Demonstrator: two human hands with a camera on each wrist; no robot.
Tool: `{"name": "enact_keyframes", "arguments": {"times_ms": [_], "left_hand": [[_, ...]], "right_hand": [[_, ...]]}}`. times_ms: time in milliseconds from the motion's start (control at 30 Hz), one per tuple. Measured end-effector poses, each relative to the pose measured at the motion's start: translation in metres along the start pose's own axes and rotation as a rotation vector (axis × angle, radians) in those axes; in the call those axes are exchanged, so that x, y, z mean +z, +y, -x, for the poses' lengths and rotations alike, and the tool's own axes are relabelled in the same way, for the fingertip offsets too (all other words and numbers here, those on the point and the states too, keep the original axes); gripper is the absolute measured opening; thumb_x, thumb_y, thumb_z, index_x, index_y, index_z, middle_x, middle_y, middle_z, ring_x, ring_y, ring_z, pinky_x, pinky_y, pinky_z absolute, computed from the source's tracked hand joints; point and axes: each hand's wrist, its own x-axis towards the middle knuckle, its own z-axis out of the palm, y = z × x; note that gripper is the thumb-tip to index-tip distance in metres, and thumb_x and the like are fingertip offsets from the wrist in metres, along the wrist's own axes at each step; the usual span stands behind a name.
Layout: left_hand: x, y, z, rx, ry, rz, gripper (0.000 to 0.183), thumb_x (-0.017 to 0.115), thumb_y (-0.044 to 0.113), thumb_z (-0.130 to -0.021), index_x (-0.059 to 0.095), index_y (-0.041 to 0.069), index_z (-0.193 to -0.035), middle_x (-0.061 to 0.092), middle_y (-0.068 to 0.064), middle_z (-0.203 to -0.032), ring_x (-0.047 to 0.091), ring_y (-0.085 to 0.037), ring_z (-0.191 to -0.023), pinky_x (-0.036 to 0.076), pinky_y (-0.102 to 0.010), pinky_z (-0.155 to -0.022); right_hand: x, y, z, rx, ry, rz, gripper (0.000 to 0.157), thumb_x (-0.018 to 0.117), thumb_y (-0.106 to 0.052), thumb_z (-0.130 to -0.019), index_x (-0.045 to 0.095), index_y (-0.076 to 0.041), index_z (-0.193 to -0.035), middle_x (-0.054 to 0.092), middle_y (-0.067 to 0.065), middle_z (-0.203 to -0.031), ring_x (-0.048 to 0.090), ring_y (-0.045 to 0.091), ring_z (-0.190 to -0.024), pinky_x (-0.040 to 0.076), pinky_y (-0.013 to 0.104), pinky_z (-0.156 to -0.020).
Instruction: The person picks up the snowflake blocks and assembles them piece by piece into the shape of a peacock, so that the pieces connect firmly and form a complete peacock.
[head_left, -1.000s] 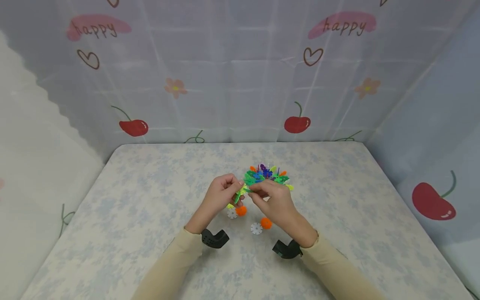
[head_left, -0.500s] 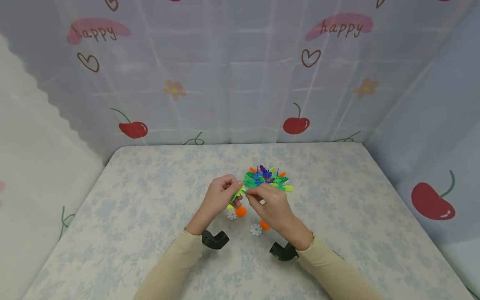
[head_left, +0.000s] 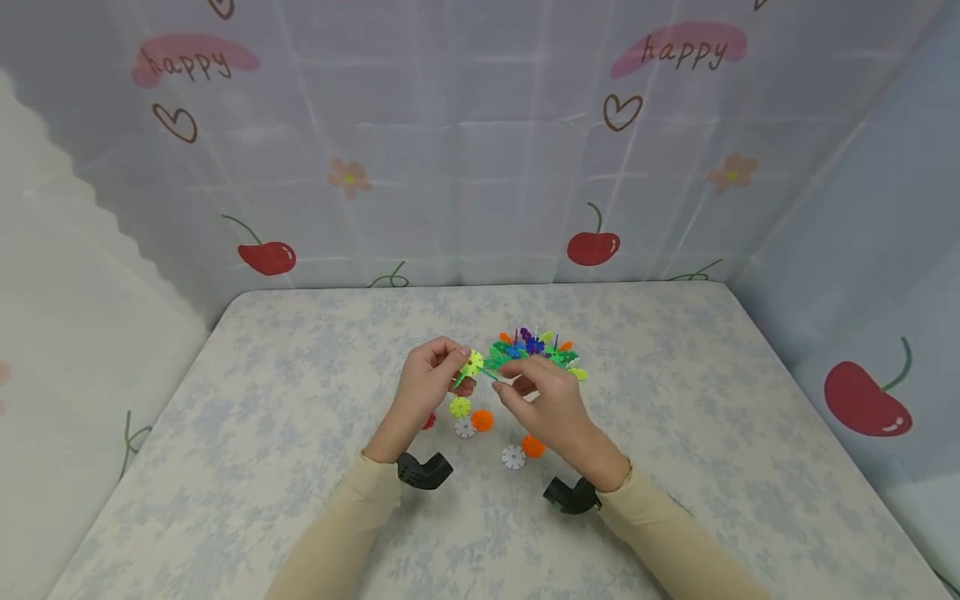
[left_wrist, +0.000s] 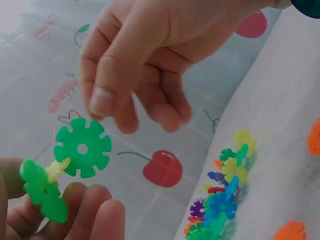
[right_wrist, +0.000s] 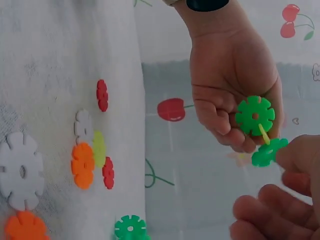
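My left hand (head_left: 433, 375) grips a small joined piece of plastic snowflake discs. It is a green disc (right_wrist: 255, 115), a yellow disc (left_wrist: 58, 169) set edge-on, and another green disc (left_wrist: 82, 148) at the far end. Close to that end, my right hand (head_left: 551, 396) has its thumb and index finger drawn together at the green disc's edge. In the right wrist view, the thumb (right_wrist: 299, 152) overlaps this disc. Behind the right hand stands a built cluster (head_left: 534, 346) of multicoloured snowflake discs, partly hidden by the fingers.
Loose discs lie in front of the hands on the patterned table (head_left: 300, 433): a white disc (head_left: 513, 457), an orange disc (head_left: 533, 446), another orange disc (head_left: 482, 421), a yellow disc (head_left: 461, 407) and a red disc (head_left: 428, 421). A printed curtain (head_left: 465, 167) hangs behind the table.
My left hand has shifted slightly left and up, turning the joined discs so the yellow disc faces the head camera. A red disc and the loose yellow disc now show more.
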Motion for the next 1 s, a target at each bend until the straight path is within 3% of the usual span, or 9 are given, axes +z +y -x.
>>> {"name": "enact_keyframes", "arguments": {"times_ms": [100, 200, 267, 367, 467, 567, 700, 800, 1000], "left_hand": [[-0.003, 0.001, -0.002, -0.016, 0.058, 0.052, 0.022, 0.056, 0.020, -0.105, 0.061, 0.001, -0.095, 0.058, -0.002, -0.082, 0.074, -0.018, -0.073, 0.064, -0.037, -0.070], [-0.004, 0.001, -0.003, -0.056, 0.051, 0.152, 0.022, 0.051, 0.022, -0.108, 0.056, 0.006, -0.095, 0.062, -0.001, -0.089, 0.076, -0.015, -0.080, 0.064, -0.037, -0.070], [-0.003, -0.001, -0.004, -0.095, 0.032, 0.232, 0.022, 0.048, 0.025, -0.109, 0.053, 0.009, -0.097, 0.065, -0.001, -0.095, 0.076, -0.014, -0.083, 0.064, -0.034, -0.070], [-0.001, -0.003, -0.005, -0.186, 0.001, 0.393, 0.022, 0.044, 0.030, -0.111, 0.048, 0.009, -0.112, 0.067, -0.003, -0.097, 0.076, -0.014, -0.087, 0.064, -0.031, -0.072], [0.001, -0.003, -0.006, -0.275, -0.005, 0.538, 0.046, 0.041, 0.031, -0.111, 0.029, 0.006, -0.148, 0.064, -0.001, -0.094, 0.074, -0.014, -0.089, 0.063, -0.027, -0.075], [0.003, -0.003, -0.006, -0.314, 0.018, 0.627, 0.060, 0.042, 0.030, -0.111, 0.012, 0.010, -0.159, 0.061, -0.002, -0.093, 0.072, -0.014, -0.089, 0.063, -0.026, -0.078], [0.006, -0.001, -0.004, -0.294, 0.030, 0.652, 0.022, 0.044, 0.025, -0.110, 0.043, 0.010, -0.126, 0.059, -0.003, -0.092, 0.067, -0.018, -0.089, 0.062, -0.030, -0.083], [0.009, 0.000, -0.002, -0.264, 0.027, 0.626, 0.014, 0.046, 0.022, -0.109, 0.048, 0.011, -0.101, 0.060, -0.004, -0.090, 0.065, -0.019, -0.087, 0.062, -0.031, -0.084], [0.012, 0.000, -0.001, -0.244, 0.019, 0.591, 0.020, 0.040, 0.025, -0.111, 0.049, 0.011, -0.101, 0.062, -0.005, -0.095, 0.067, -0.018, -0.091, 0.062, -0.032, -0.086]], "right_hand": [[0.001, 0.001, 0.001, 0.175, -0.125, -0.025, 0.013, 0.079, -0.004, -0.085, 0.074, -0.002, -0.097, 0.074, 0.011, -0.088, 0.070, 0.018, -0.067, 0.062, 0.030, -0.065], [0.006, 0.003, 0.003, 0.331, -0.366, -0.012, 0.019, 0.074, -0.010, -0.092, 0.075, -0.001, -0.109, 0.076, 0.012, -0.103, 0.071, 0.020, -0.076, 0.062, 0.031, -0.071], [0.012, 0.005, 0.006, 0.325, -0.551, 0.017, 0.026, 0.071, -0.010, -0.093, 0.073, 0.000, -0.117, 0.075, 0.014, -0.115, 0.073, 0.024, -0.091, 0.061, 0.036, -0.083], [0.023, 0.007, 0.014, 0.197, -0.738, 0.051, 0.026, 0.069, -0.006, -0.093, 0.073, -0.004, -0.119, 0.072, 0.011, -0.120, 0.069, 0.027, -0.106, 0.056, 0.044, -0.098], [0.029, 0.006, 0.020, 0.081, -0.769, 0.088, 0.021, 0.072, -0.003, -0.091, 0.076, -0.009, -0.111, 0.073, 0.008, -0.113, 0.067, 0.028, -0.106, 0.055, 0.043, -0.097], [0.030, 0.006, 0.023, 0.089, -0.725, 0.106, 0.017, 0.073, 0.000, -0.090, 0.078, -0.010, -0.103, 0.074, 0.006, -0.102, 0.066, 0.025, -0.095, 0.057, 0.037, -0.086], [0.028, 0.008, 0.021, 0.198, -0.710, 0.082, 0.021, 0.066, 0.008, -0.090, 0.079, -0.006, -0.100, 0.071, 0.004, -0.086, 0.060, 0.016, -0.076, 0.053, 0.027, -0.071], [0.025, 0.010, 0.018, 0.260, -0.754, 0.077, 0.017, 0.065, 0.004, -0.091, 0.077, -0.005, -0.099, 0.065, 0.002, -0.077, 0.049, 0.010, -0.068, 0.044, 0.022, -0.064], [0.020, 0.012, 0.012, 0.336, -0.875, 0.057, 0.008, 0.079, -0.010, -0.085, 0.074, -0.008, -0.091, 0.054, 0.001, -0.075, 0.043, 0.012, -0.068, 0.034, 0.024, -0.061]]}}
